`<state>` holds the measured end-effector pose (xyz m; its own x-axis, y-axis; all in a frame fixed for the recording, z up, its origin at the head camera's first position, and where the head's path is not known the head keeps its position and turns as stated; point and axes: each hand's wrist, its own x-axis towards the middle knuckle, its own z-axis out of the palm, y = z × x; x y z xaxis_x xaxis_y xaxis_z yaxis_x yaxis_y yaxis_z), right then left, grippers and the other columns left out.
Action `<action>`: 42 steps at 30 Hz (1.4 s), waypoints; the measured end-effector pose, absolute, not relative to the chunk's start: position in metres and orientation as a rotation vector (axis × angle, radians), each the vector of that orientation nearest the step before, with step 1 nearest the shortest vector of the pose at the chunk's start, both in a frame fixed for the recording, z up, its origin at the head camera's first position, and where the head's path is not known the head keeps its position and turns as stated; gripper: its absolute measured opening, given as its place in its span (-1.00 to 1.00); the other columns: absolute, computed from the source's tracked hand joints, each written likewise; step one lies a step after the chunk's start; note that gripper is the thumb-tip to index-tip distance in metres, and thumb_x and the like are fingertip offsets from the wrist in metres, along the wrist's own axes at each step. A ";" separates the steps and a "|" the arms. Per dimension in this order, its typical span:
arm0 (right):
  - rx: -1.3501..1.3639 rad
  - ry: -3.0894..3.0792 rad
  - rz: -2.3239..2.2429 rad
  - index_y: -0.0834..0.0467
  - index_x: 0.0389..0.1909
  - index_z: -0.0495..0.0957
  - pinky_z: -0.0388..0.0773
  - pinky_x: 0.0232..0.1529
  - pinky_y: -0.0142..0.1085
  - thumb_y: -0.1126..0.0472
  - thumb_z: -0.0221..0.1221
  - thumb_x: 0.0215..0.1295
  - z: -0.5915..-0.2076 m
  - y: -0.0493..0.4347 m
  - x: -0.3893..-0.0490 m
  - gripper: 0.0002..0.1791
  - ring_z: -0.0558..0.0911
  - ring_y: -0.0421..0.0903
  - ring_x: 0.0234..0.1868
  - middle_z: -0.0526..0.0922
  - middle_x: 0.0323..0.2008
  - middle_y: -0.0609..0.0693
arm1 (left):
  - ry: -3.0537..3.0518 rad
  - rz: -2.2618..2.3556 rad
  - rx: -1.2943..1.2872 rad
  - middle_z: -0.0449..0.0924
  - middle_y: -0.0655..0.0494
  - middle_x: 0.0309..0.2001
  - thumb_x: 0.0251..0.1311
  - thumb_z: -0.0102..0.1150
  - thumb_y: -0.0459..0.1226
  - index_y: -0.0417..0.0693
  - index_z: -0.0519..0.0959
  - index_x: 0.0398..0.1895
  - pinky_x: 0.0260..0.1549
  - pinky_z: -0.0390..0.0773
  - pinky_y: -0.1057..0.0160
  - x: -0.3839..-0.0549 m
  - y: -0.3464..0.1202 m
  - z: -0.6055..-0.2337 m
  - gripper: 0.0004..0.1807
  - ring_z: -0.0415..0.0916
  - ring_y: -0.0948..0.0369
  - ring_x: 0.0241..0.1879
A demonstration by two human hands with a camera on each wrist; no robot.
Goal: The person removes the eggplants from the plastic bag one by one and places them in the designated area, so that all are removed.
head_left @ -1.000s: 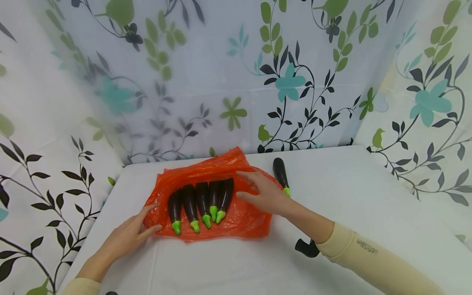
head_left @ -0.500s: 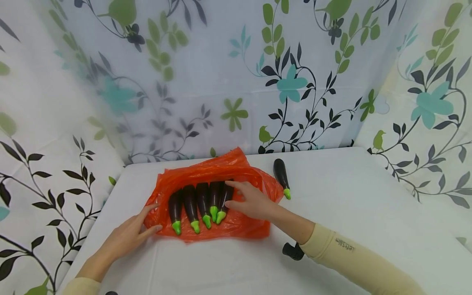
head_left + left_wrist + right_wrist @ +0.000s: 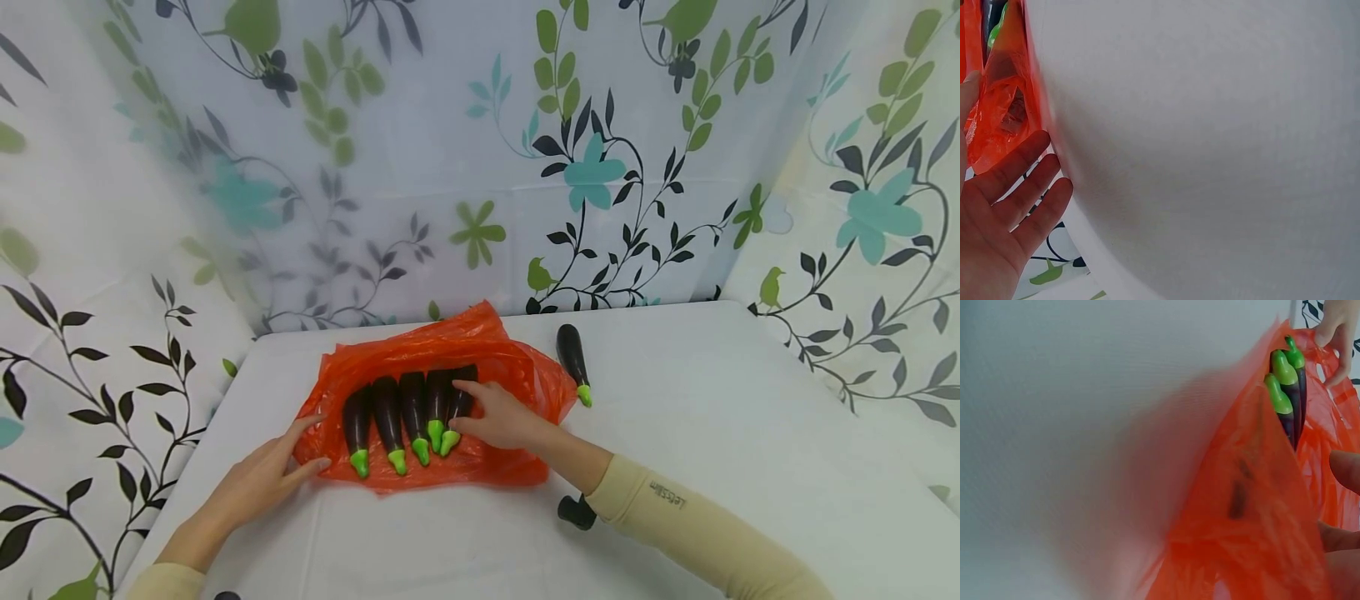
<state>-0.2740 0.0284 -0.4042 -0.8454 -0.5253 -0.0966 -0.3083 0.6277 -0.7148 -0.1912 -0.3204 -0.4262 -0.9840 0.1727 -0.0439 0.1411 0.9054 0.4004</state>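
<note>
This is a curtained-off workspace: leaf-print cloth [image 3: 435, 179] surrounds a white table [image 3: 720, 400].

Head view: high, forward-down, wider. Wrist views: close, seemingly tilted sideways. Shared by all: orange-red bag [image 3: 495, 468].

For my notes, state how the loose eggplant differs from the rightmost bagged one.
The loose eggplant lies on the table; the rightmost bagged eggplant is in the red bag. In the head view, the loose one's green end slants right, the bagged one's left. The right hand partly covers the bagged one, not the loose one. Both are dark with green ends.
</note>
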 end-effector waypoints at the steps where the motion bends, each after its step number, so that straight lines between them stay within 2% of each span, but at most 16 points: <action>1: -0.668 2.558 -1.034 0.00 0.45 0.25 0.53 0.07 -0.03 -0.02 0.28 0.27 -0.406 0.028 -0.275 -0.25 0.39 0.01 0.18 0.39 0.24 0.14 | 2.991 0.620 0.249 0.37 0.12 -0.39 0.22 0.18 0.17 0.04 0.10 0.44 -0.48 0.41 0.19 -0.191 -0.320 -0.426 -0.16 0.36 0.17 -0.36; 14: -0.623 2.563 -0.962 -0.04 0.43 0.27 0.58 -0.05 -0.12 -0.03 0.29 0.25 -0.414 0.027 -0.277 -0.26 0.40 -0.04 0.07 0.43 0.11 0.09 | 3.004 0.610 0.249 0.39 0.12 -0.37 0.21 0.19 0.17 0.05 0.12 0.42 -0.46 0.42 0.17 -0.191 -0.320 -0.426 -0.17 0.38 0.16 -0.33; 20: -0.650 2.552 -0.936 -0.05 0.42 0.29 0.55 -0.17 -0.22 -0.01 0.28 0.25 -0.418 0.027 -0.277 -0.28 0.41 -0.08 -0.07 0.44 -0.06 0.02 | 3.003 0.613 0.243 0.38 0.12 -0.38 0.21 0.19 0.16 0.06 0.13 0.42 -0.47 0.41 0.19 -0.191 -0.320 -0.427 -0.18 0.37 0.16 -0.34; 28: -0.699 2.573 -0.825 -0.06 0.43 0.27 0.51 -0.22 -0.29 -0.04 0.28 0.25 -0.420 0.026 -0.278 -0.26 0.41 -0.12 -0.11 0.45 -0.13 -0.04 | 2.998 0.606 0.242 0.39 0.11 -0.37 0.21 0.18 0.18 0.04 0.12 0.43 -0.47 0.42 0.16 -0.192 -0.320 -0.426 -0.16 0.38 0.16 -0.33; 42: -0.668 2.578 -0.820 -0.10 0.45 0.25 0.53 -0.12 -0.22 -0.06 0.27 0.26 -0.421 0.025 -0.276 -0.25 0.40 -0.11 -0.05 0.44 -0.03 -0.02 | 3.010 0.600 0.247 0.42 0.10 -0.33 0.21 0.19 0.18 0.03 0.13 0.42 -0.44 0.50 0.08 -0.192 -0.321 -0.426 -0.16 0.41 0.12 -0.29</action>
<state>-0.2755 0.0253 -0.4208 -0.8263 -0.5319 -0.1852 -0.3271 0.7209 -0.6110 -0.1924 -0.3210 -0.4264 -0.9852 0.1685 -0.0296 0.1443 0.9113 0.3856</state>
